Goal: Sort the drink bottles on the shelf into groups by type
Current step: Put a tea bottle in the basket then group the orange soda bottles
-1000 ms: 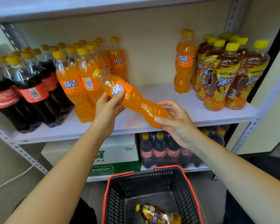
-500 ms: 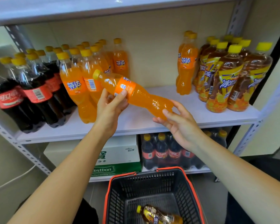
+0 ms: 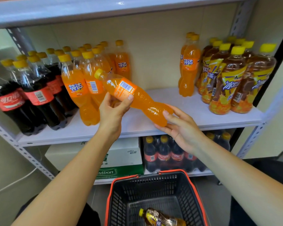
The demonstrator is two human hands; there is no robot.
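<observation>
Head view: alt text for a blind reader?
Both hands hold a tilted orange soda bottle in front of a shelf, left hand at its label, right hand at its base. The shelf holds cola bottles at left, orange sodas beside them, iced tea at right; a basket below holds one tea bottle.

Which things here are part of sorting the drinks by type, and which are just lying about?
Job:
tilted orange soda bottle held by left hand and right hand
upright orange soda bottles
dark cola bottles with red labels
brown iced-tea bottles with yellow caps
two stray orange sodas beside the tea

Lying about:
white-and-green cardboard box
black plastic basket with red rim
white cable
</observation>
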